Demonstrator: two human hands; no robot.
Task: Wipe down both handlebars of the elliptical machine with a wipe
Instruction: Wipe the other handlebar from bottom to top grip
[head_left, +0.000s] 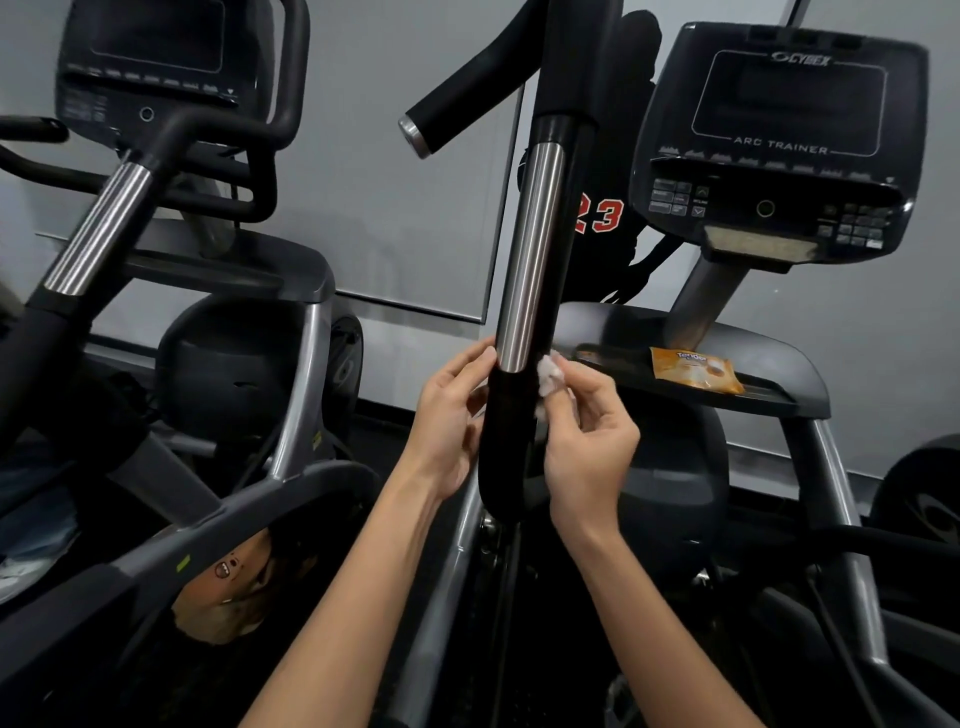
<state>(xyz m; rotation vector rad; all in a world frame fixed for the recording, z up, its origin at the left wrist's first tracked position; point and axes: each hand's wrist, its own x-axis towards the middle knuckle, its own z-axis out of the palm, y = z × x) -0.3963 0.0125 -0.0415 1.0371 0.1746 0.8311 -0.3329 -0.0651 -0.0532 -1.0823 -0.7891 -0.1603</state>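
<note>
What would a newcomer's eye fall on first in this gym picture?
The shiny handlebar rising up the middle, with the right hand pinching a white wipe against it and the left hand at its other side. Next, the orange packet on the ledge at right, below the console.

Upright handlebar at centre, wipe touching its right side, packet on the tray further right, console above it, second machine left

- Two bare hands: left hand, right hand.
- One crumpled white wipe.
- One orange plastic wipe packet.
- Two black consoles with dark screens.
- Two black handlebars with brushed-steel sleeves.
- One black grip with a silver end cap.
</note>
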